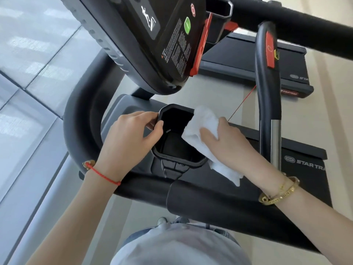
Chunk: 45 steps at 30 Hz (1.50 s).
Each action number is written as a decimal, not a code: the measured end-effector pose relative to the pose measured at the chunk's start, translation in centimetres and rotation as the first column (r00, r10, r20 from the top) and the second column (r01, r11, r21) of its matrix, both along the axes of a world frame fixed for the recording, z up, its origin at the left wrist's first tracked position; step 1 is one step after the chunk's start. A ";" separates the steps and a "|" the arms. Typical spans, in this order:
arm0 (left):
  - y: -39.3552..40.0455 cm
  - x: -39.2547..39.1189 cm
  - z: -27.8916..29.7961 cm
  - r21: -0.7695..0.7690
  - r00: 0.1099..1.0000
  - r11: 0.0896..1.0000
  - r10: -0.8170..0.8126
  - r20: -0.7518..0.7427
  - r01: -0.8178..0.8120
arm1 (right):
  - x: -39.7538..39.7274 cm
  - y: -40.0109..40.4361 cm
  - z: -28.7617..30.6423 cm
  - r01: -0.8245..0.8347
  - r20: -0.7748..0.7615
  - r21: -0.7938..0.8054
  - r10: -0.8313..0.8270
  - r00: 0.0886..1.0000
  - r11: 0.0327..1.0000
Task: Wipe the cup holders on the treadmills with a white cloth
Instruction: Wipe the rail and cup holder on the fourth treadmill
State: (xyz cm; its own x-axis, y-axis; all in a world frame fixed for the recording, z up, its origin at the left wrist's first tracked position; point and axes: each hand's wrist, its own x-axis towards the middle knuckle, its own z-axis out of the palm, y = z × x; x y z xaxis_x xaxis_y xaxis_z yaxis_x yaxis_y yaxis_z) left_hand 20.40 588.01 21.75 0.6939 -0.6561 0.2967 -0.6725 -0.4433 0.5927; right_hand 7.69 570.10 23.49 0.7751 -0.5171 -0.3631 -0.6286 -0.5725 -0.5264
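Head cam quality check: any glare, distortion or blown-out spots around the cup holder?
Head view: strong wide-angle bend, handrails and console curve; soft even daylight, pale reflections on the glass at left; the white cloth under the right hand is nearly blown out, little weave visible; the cup holder interior is crushed black, bottom unreadable; left hand on its rim is sharp, no motion blur.
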 end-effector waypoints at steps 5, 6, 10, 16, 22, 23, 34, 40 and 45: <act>0.0 0.1 0.0 0.006 1.000 1.000 0.009 0.011 -0.009 | -2.1 2.5 -0.3 0.066 -0.048 0.144 -0.059 0.997 0.987; 0.0 0.0 0.0 0.007 1.000 1.000 0.010 0.007 -0.010 | -2.1 2.6 -0.2 0.066 -0.054 0.141 -0.059 0.997 0.988; 0.0 0.0 0.1 0.016 1.000 1.000 -0.001 0.014 0.000 | -1.3 1.9 -0.3 0.049 -0.060 0.068 -0.045 0.997 0.996; 0.1 -0.2 -0.1 0.040 0.997 0.999 -0.011 0.073 0.009 | 1.9 -1.1 -0.1 -0.055 0.007 -0.053 0.056 0.998 0.997; 0.2 -0.7 0.2 0.026 0.995 0.995 0.096 -0.009 -0.096 | 1.0 -1.5 -0.4 -0.179 0.046 -0.098 0.184 0.982 0.979; 0.3 -0.9 0.3 0.013 0.993 0.993 0.117 -0.027 -0.116 | 1.1 -1.7 -0.4 -0.209 0.044 -0.112 0.215 0.976 0.972; 0.3 -2.0 0.3 0.006 0.985 0.985 0.170 -0.027 -0.170 | 7.5 -3.9 -0.1 -0.610 0.095 -0.210 0.637 0.765 0.764; 0.4 -1.9 0.3 0.021 0.987 0.987 0.157 0.018 -0.158 | 7.5 -3.6 -0.7 -0.612 0.115 -0.342 0.678 0.726 0.713; 0.4 -2.1 0.5 0.040 0.984 0.985 0.167 0.057 -0.170 | 5.5 -5.4 -0.5 -0.633 0.229 -0.318 0.705 0.671 0.706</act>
